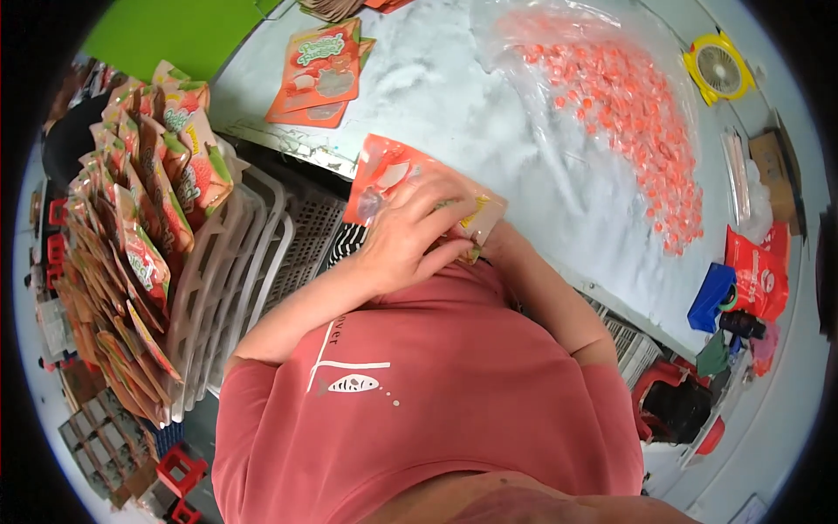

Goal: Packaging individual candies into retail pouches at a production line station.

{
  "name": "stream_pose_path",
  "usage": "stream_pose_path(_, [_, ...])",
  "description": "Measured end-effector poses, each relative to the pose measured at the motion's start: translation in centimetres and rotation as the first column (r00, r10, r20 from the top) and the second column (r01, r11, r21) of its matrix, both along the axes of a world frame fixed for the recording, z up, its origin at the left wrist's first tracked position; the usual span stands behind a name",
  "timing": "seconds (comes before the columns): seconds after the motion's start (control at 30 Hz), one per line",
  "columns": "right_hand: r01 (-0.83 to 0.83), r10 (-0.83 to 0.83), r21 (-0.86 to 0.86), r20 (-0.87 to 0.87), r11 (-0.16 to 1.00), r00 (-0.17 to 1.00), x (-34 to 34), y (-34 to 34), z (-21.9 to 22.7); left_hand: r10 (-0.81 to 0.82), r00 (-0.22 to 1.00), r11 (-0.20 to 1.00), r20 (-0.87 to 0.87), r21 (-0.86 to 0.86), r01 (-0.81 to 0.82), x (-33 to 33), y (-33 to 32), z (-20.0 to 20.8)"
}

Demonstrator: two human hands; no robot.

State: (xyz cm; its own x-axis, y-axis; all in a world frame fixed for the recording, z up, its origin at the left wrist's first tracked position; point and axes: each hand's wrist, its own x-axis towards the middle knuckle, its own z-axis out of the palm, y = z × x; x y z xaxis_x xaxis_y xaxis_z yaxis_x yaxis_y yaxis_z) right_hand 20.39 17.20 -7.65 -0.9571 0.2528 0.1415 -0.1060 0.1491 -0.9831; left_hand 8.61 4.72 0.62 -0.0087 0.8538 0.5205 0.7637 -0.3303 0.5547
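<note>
A flat orange-and-tan candy pouch (381, 166) is held at the near edge of the table, in front of my chest. My left hand (417, 225) lies across it, fingers bent and closed on the pouch near its tan and green end. From the other side my right hand (494, 241) reaches in behind that same end; its fingers are hidden by the pouch and my left hand. Whether the pouch has anything in it I cannot tell.
A few flat pouches (316, 74) lie at the table's far left. On the right spreads a clear bag of wrapped orange candies (611, 96). Filled pouches (140, 201) crowd a white plastic crate (231, 279) at my left. A yellow fan (717, 68) and a blue tape dispenser (711, 297) sit along the right edge.
</note>
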Motion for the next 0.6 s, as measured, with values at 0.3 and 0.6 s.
stream_pose_path(0.3, [-0.291,0.204,0.376,0.255,0.880,0.945,3.9,-1.5,1.9,-0.189,0.978,0.940,-0.088,-0.303,0.154,-1.1,-0.6,-3.6])
stream_pose_path(0.6, [0.056,-0.023,-0.130,0.242,0.990,0.970,10.8,5.8,7.2,-0.161,0.985,0.956,-0.061,-0.258,0.140,-0.2,0.4,-4.0])
